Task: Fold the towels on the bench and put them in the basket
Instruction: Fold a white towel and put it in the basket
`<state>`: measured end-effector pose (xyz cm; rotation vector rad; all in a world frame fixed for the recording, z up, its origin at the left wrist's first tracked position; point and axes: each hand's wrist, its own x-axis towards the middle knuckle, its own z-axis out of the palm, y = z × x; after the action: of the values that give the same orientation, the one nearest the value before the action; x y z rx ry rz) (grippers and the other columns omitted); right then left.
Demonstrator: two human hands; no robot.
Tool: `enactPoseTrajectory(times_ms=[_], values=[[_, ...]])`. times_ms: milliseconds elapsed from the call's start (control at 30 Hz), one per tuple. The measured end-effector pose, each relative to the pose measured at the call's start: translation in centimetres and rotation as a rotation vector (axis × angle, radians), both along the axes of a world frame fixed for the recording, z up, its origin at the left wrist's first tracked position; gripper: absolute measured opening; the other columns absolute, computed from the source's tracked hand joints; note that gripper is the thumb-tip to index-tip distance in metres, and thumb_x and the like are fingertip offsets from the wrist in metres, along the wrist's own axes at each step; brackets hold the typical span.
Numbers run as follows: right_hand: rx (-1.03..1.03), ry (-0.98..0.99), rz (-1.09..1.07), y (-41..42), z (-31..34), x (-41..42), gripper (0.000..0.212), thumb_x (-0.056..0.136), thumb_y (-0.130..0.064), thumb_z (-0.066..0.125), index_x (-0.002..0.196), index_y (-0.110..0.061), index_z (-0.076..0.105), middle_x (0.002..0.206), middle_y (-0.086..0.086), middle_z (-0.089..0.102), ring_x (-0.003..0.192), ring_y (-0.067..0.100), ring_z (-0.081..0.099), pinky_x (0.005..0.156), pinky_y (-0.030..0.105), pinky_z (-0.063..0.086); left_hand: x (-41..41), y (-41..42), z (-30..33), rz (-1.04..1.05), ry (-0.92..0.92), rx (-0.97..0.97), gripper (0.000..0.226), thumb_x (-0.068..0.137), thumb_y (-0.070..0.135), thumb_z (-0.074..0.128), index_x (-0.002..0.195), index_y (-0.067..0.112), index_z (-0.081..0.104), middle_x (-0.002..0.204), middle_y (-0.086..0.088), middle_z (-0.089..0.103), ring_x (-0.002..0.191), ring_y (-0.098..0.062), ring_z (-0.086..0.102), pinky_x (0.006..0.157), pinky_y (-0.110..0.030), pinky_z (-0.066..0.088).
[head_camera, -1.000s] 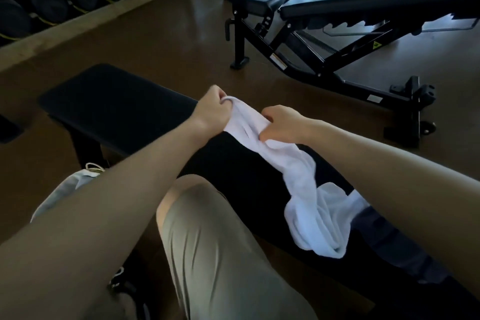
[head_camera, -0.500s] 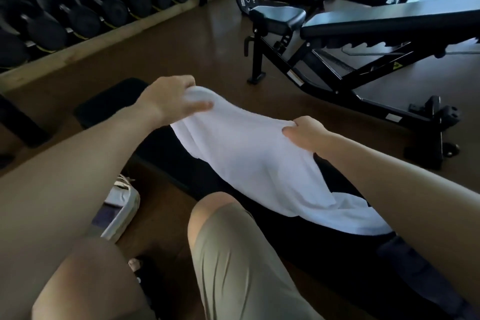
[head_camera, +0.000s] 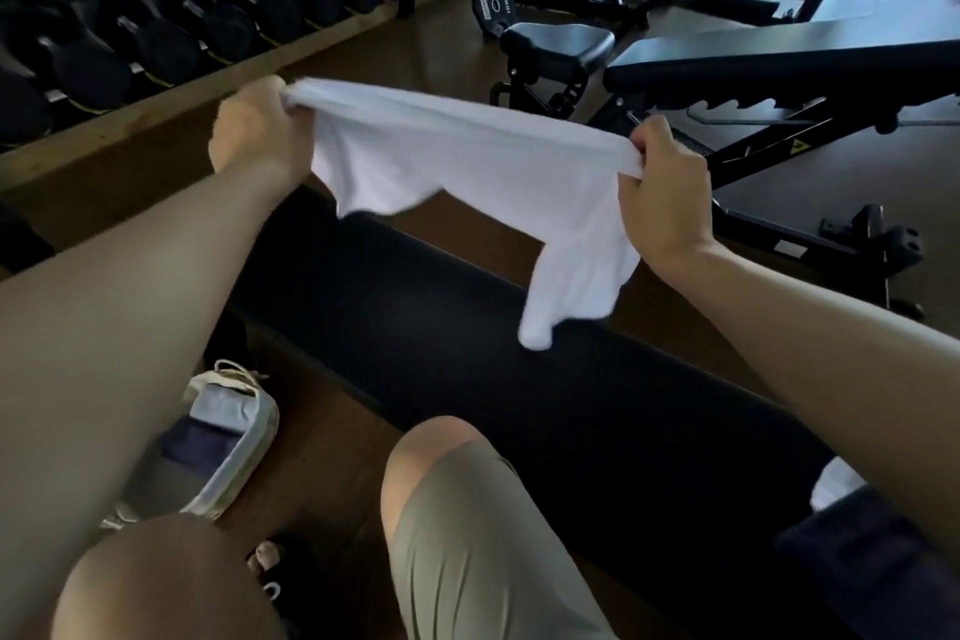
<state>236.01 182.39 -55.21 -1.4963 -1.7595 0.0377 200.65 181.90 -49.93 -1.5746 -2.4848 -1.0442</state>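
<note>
A white towel (head_camera: 467, 166) hangs stretched in the air above the black flat bench (head_camera: 467, 359). My left hand (head_camera: 254, 130) grips its left corner and my right hand (head_camera: 665, 192) grips its right corner. The towel's lower edge dangles loose, with a long flap near the right just above the bench pad. A light fabric basket (head_camera: 228, 447) stands on the floor at the lower left, under my left forearm, with folded dark and pale cloth inside. More towels, one dark (head_camera: 878, 561) and one white (head_camera: 836, 483), lie at the bench's right end.
An adjustable black bench (head_camera: 779, 62) stands beyond, to the right. A rack of dumbbells (head_camera: 182, 5) runs along the back left. My knees and khaki shorts (head_camera: 467, 546) fill the bottom of the view. The floor is brown.
Both hands have lifted the towel off the bench and pulled apart, so it now hangs spread between them. My view has tilted up and to the left.
</note>
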Motion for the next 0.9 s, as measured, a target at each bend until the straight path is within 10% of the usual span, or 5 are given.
enactPoseTrajectory(times_ms=[167,333,533,900], values=[[0.077,-0.125,0.063,-1.6,-0.3,-0.9,0.024,0.096,-0.004,0.059,0.120,-0.005,0.059,0.115,0.014,0.066,0.102,0.033,0.065,0.085,0.045,0.053,-1.4,-0.1,-0.6,0.161,-0.119,0.089,0.035,0.107,0.024,0.040,0.131,0.007,0.058,0.134,-0.018,0.061,0.124,-0.035,0.057,0.097,-0.041,0.045],[-0.078,-0.315,0.256,-7.0,-6.0,-1.6,0.029,0.086,-0.005,0.067,0.115,-0.007,0.066,0.092,0.013,0.071,0.083,0.035,0.069,0.068,0.037,0.049,-5.4,-3.4,-9.1,0.073,0.198,-0.373,0.033,0.101,0.022,0.050,0.128,0.002,0.049,0.132,-0.030,0.052,0.124,-0.049,0.049,0.099,-0.055,0.043],[-0.585,-0.503,0.507,-12.0,-12.2,-4.1,0.015,0.094,-0.029,0.060,0.107,-0.024,0.066,0.100,-0.001,0.073,0.093,0.025,0.069,0.082,0.036,0.052,-7.0,-8.3,-17.5,0.121,0.021,-0.818,0.066,0.099,0.043,0.053,0.149,0.013,0.021,0.151,-0.028,0.028,0.134,-0.048,0.035,0.107,-0.056,0.039],[-0.535,-0.352,0.383,-13.2,-12.5,-8.2,0.020,0.098,-0.035,0.054,0.094,-0.017,0.063,0.090,0.003,0.069,0.083,0.029,0.065,0.078,0.043,0.055,4.3,-8.7,-13.0,-0.534,0.190,-0.587,0.045,0.095,0.034,0.059,0.138,0.030,0.046,0.143,-0.006,0.046,0.132,-0.029,0.042,0.107,-0.045,0.041]])
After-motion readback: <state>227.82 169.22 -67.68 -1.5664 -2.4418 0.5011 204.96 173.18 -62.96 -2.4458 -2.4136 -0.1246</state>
